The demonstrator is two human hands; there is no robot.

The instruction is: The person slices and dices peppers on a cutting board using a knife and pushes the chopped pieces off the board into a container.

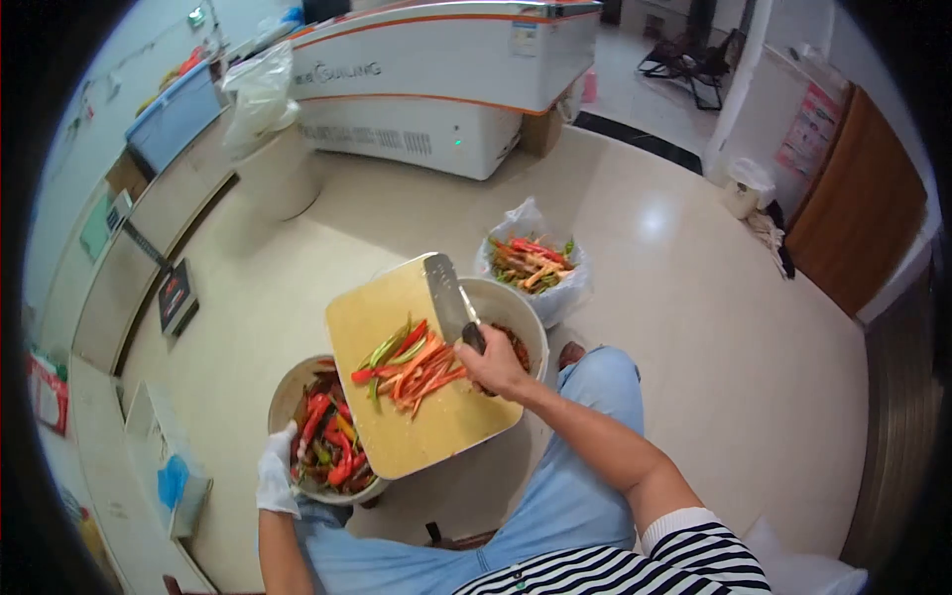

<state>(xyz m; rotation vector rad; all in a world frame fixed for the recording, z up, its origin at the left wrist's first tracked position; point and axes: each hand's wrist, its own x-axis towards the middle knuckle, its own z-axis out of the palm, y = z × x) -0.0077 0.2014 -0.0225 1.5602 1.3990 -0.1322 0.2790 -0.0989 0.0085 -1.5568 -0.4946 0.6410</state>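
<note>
My right hand (488, 362) is closed round the black handle of a cleaver (448, 296), whose wide blade lies over the upper right edge of a yellow cutting board (387, 307). Sliced red and green peppers (412, 367) are piled mid-board. My left hand (279, 466), in a white glove, is at the left rim of a round bucket (281, 395) holding red and green peppers (332, 441); its fingers are partly hidden, so its grip is unclear. Behind the board's right side stands another bucket (531, 317) with chopped reddish pieces inside.
A plastic-lined container (578, 288) of peppers stands beyond the right bucket. Farther back are a white chest freezer (426, 64) and a bin (278, 178). A scale (178, 297) is at left, a wooden board (863, 203) at right. My knees flank the board's near side.
</note>
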